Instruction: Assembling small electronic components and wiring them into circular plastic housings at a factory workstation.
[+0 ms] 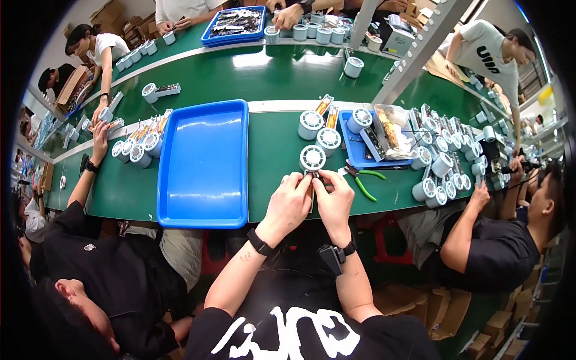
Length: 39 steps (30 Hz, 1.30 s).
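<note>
Both of my hands are at the near edge of the green table, fingers pinched together at the lower end of a light-blue round fan-like unit [312, 157]. Its spoked round face points up. My left hand [288, 201] grips from the left and my right hand [334, 195] from the right; the small part between their fingertips is mostly hidden. Just beyond are two similar units, one [310, 124] farther off and one [329, 141] nearer, with orange-and-white pieces sticking out behind. Green-handled cutters [364, 180] lie right of my right hand.
A big blue tray [204, 162] is on my left, with several round units [140, 156] beyond its left side. At right, a smaller blue tray [344, 141] holds a unit and a clear container [393, 132]. Many more units [442, 165] crowd farther right. Co-workers sit on both sides.
</note>
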Motion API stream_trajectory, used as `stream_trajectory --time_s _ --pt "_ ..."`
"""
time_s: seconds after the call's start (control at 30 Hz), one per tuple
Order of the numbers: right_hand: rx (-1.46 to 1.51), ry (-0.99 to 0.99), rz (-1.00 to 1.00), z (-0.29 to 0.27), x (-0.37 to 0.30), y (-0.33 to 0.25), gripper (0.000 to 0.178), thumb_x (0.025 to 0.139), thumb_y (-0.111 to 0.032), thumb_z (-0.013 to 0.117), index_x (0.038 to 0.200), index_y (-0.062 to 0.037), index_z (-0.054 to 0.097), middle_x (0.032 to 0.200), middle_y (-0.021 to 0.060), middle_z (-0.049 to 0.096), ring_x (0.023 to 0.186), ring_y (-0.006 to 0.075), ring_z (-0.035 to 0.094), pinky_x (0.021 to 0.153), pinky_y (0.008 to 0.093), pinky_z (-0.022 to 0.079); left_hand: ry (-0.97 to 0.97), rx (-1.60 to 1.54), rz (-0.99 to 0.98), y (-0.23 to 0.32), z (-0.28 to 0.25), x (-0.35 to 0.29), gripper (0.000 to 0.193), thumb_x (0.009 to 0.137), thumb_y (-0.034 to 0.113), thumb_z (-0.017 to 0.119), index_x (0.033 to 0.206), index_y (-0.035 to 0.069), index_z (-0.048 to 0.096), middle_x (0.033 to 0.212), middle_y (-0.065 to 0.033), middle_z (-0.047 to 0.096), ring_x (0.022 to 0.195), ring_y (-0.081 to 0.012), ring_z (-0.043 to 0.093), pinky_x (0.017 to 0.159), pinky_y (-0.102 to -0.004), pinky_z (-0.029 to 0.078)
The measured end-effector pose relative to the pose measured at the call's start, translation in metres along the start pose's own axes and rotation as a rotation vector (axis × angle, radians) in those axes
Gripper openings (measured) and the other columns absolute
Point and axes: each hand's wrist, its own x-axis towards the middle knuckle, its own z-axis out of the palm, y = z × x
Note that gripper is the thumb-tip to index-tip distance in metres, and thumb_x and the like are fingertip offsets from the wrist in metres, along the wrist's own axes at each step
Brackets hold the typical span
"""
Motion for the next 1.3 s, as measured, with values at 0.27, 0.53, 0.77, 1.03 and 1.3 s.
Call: stream_trajectory --time_s 0.27,0.53,0.77,1.03,1.3 --pt "0.054 -0.017 0.119 -0.001 0.0 -0.003 0.023 0.09 -0.004 0.074 0.11 0.0067 0.073 0.097 0.0167 0.075 0.077 0.0211 0.074 0.069 0.0316 0.059 0.035 -0.186 -0.072 -0.002 0.004 -0.005 0.04 0.088 0.005 0.064 0.127 -0.001 0.064 0.111 -0.0161 0.064 0.102 -0.0346 0.065 0.091 -0.0425 0.054" --pt "0.03 -0.038 0.089 -0.002 0.001 -0.005 0.023 0.09 -0.005 0.074 0.111 0.0063 0.073 0.097 0.0171 0.076 0.078 0.0204 0.074 0.069 0.0313 0.059 -0.153 0.247 0.031 0.012 -0.015 0.015 0.037 0.09 0.009 0.063 0.125 -0.003 0.064 0.102 -0.014 0.063 0.095 -0.0319 0.064 0.083 -0.0422 0.057" --pt "0.001 -0.035 0.061 0.003 -0.004 -0.008 0.02 0.09 -0.005 0.074 0.107 0.0046 0.072 0.097 0.0156 0.073 0.079 0.0243 0.072 0.07 0.0347 0.058 0.034 -0.301 -0.148 0.001 0.009 -0.01 0.038 0.091 0.001 0.059 0.128 -0.006 0.062 0.111 -0.0173 0.068 0.098 -0.0357 0.069 0.088 -0.0411 0.057" --pt "-0.249 0.018 -0.172 0.01 -0.005 -0.006 0.02 0.087 -0.003 0.073 0.106 0.0031 0.072 0.101 0.0159 0.07 0.099 0.0343 0.065 0.086 0.0437 0.053 0.148 -0.623 -0.327 0.018 0.013 -0.022 0.037 0.091 -0.005 0.055 0.127 -0.006 0.063 0.112 -0.0251 0.071 0.098 -0.0409 0.072 0.084 -0.0413 0.059" --pt "-0.325 0.035 -0.258 0.008 -0.006 -0.002 0.023 0.086 -0.004 0.074 0.109 0.0003 0.073 0.105 0.0151 0.071 0.096 0.0344 0.067 0.084 0.0425 0.054 0.14 -0.597 -0.291 0.015 0.011 -0.023 0.032 0.089 -0.005 0.056 0.119 -0.006 0.066 0.109 -0.0254 0.071 0.097 -0.0418 0.07 0.083 -0.0428 0.058"
